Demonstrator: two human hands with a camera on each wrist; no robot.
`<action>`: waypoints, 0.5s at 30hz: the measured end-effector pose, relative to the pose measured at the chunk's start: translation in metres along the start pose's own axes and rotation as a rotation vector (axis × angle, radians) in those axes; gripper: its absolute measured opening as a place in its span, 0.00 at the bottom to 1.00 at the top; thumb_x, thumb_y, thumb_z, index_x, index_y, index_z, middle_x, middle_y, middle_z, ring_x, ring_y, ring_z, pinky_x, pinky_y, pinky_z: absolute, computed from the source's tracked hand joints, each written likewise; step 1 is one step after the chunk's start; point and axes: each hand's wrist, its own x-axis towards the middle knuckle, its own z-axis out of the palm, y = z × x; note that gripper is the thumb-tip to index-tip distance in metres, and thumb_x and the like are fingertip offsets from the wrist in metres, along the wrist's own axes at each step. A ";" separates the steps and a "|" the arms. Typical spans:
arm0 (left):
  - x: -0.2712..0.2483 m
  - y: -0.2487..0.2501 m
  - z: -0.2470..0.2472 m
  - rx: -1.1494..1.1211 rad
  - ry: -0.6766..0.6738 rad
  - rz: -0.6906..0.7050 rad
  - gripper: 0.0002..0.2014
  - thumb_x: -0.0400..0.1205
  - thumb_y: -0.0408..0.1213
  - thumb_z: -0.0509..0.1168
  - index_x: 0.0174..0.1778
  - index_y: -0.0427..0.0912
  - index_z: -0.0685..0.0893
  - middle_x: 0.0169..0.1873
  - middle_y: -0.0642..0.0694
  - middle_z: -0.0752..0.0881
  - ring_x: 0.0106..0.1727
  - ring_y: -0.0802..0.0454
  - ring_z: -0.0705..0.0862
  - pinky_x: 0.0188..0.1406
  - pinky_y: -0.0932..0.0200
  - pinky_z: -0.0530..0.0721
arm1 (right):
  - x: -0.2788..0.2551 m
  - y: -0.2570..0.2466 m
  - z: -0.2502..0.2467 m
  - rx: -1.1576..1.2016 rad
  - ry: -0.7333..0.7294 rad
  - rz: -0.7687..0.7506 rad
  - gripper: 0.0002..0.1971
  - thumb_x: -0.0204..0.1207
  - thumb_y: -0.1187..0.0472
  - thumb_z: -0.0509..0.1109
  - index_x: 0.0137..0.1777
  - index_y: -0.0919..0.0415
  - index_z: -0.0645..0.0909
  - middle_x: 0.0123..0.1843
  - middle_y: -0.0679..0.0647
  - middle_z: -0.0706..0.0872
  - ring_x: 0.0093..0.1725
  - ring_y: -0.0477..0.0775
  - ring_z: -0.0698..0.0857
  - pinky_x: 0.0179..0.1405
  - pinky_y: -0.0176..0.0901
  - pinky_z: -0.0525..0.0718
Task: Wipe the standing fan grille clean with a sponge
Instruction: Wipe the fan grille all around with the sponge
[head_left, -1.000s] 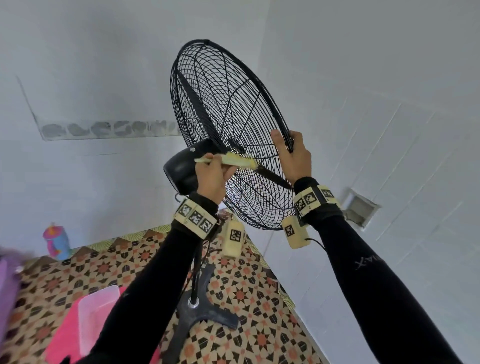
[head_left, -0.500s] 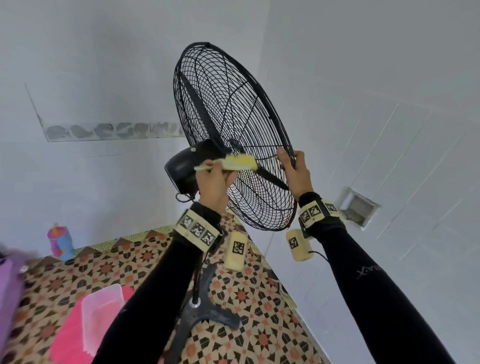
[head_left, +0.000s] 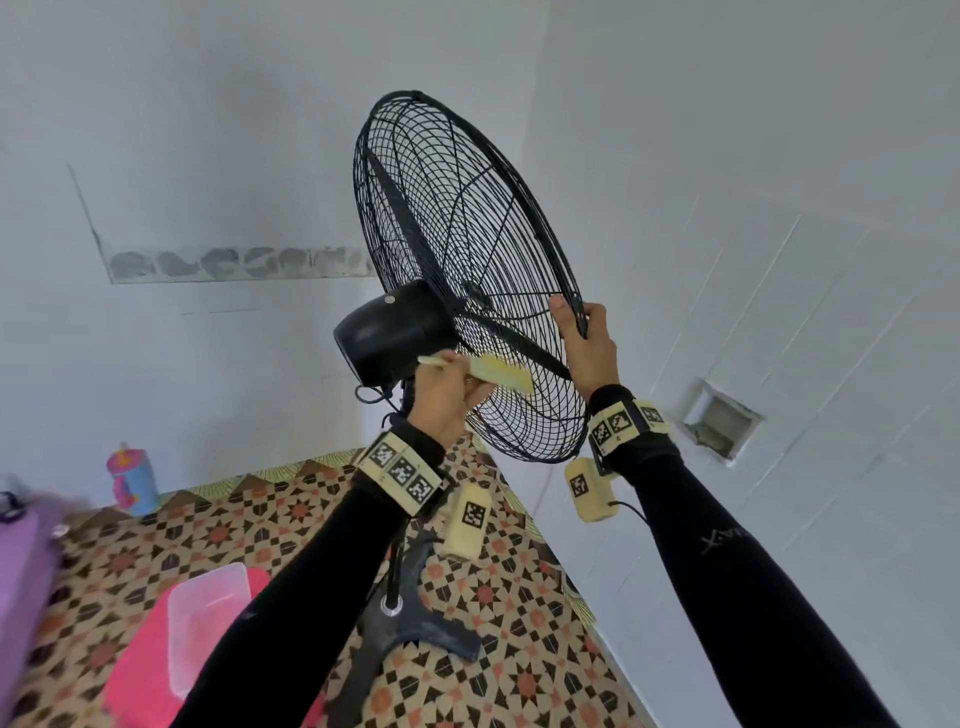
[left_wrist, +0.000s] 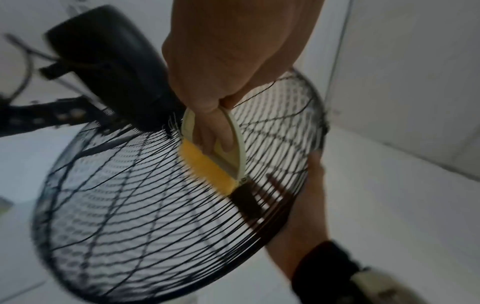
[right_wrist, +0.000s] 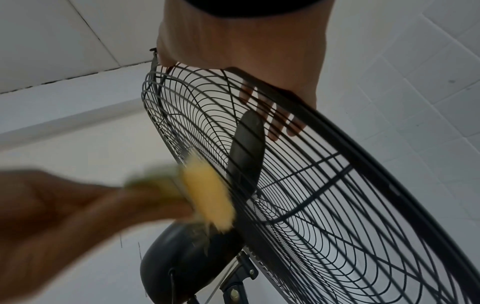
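Note:
The black standing fan grille (head_left: 467, 234) tilts up in front of a white wall corner. My left hand (head_left: 457, 379) grips the handle of a yellow sponge (head_left: 501, 375) and presses it against the rear grille, just right of the motor housing (head_left: 387, 332). The left wrist view shows fingers (left_wrist: 215, 133) through the cream handle, with the sponge (left_wrist: 207, 170) on the grille (left_wrist: 130, 195) wires. My right hand (head_left: 574, 317) grips the grille rim at its right side. In the right wrist view, right fingers (right_wrist: 272, 117) show through the grille (right_wrist: 350, 195); the sponge (right_wrist: 207, 193) is blurred.
The fan's cross base (head_left: 415, 629) stands on a patterned floor mat (head_left: 519, 675) close to the tiled wall. A clear tub (head_left: 202, 618) on something pink lies lower left, with a colourful bottle (head_left: 132, 480) by the far wall. A wall recess (head_left: 719, 421) sits to the right.
My left hand has slid the sponge down and to the right along the rear grille. My right hand has shifted slightly lower on the rim.

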 end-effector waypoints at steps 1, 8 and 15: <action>-0.001 -0.009 -0.002 0.004 0.000 -0.029 0.03 0.93 0.28 0.57 0.55 0.36 0.75 0.65 0.28 0.87 0.58 0.40 0.92 0.55 0.50 0.93 | 0.000 0.001 0.000 -0.003 -0.002 0.002 0.29 0.80 0.31 0.64 0.67 0.55 0.73 0.50 0.44 0.83 0.48 0.39 0.80 0.42 0.33 0.73; 0.016 0.037 -0.001 -0.273 0.035 0.025 0.05 0.93 0.26 0.57 0.53 0.39 0.73 0.51 0.36 0.88 0.57 0.40 0.91 0.65 0.42 0.90 | 0.002 0.001 0.002 -0.013 0.018 0.015 0.29 0.81 0.32 0.64 0.65 0.57 0.73 0.47 0.45 0.83 0.45 0.41 0.81 0.40 0.33 0.73; 0.001 -0.002 -0.004 -0.054 -0.001 0.065 0.09 0.93 0.28 0.57 0.47 0.40 0.74 0.63 0.27 0.87 0.51 0.46 0.94 0.54 0.49 0.93 | -0.002 0.003 0.000 -0.011 0.005 -0.005 0.29 0.80 0.30 0.63 0.65 0.56 0.73 0.49 0.45 0.84 0.47 0.41 0.81 0.41 0.34 0.74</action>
